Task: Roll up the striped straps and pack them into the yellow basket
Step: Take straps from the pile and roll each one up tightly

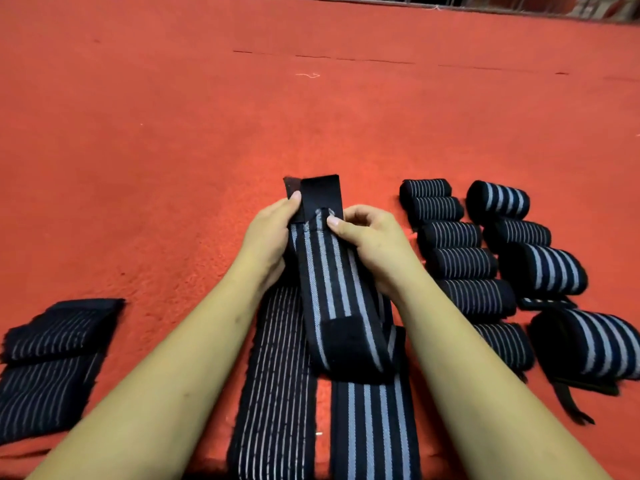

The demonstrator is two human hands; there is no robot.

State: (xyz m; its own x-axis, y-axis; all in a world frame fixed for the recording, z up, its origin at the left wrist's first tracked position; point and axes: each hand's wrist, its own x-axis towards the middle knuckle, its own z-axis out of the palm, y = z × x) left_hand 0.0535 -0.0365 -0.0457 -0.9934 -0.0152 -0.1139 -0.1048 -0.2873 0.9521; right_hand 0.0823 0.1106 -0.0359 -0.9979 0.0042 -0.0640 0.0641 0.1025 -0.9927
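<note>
A dark strap with wide grey stripes (329, 271) is lifted above the red carpet, its plain black end pointing away from me. My left hand (270, 240) grips its left edge, thumb on the black end. My right hand (370, 244) pinches its right edge near the top. The strap's lower part folds over a black patch (349, 344). Beneath it lie flat a thin-striped strap (277, 375) and a wide-striped strap (374, 427). Several rolled straps sit to the right in two columns, thin-striped (460, 265) and wide-striped (547, 271). No yellow basket is in view.
A folded thin-striped strap (48, 362) lies on the carpet at the left. The red carpet (242, 116) stretches far ahead to a dark edge at the top. A loose black strap tail (571, 407) trails from the nearest wide-striped roll at the right.
</note>
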